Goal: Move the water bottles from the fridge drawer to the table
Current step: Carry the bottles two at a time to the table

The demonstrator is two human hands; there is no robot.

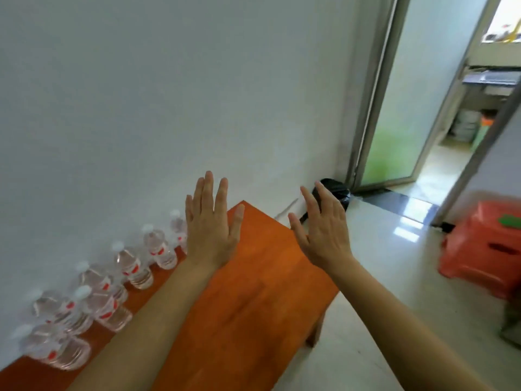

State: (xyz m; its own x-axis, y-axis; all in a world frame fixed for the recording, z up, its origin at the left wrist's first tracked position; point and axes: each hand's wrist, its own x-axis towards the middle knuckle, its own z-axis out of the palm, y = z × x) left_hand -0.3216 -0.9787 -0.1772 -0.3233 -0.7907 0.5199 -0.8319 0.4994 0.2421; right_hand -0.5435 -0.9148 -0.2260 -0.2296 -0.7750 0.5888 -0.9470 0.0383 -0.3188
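Observation:
Several clear water bottles (132,265) with white caps and red labels stand in a row along the wall on the orange wooden table (253,292). One bottle (178,227) is partly hidden behind my left hand. My left hand (211,224) is raised above the table's far end with straight, spread fingers and holds nothing. My right hand (321,230) is raised beside it, past the table's right edge, fingers also straight and empty. The fridge drawer is not in view.
A white wall runs behind the table. A black bin (337,193) sits in the corner by an open glass door (394,114). An orange plastic stool (485,244) stands on the tiled floor (394,277) at right.

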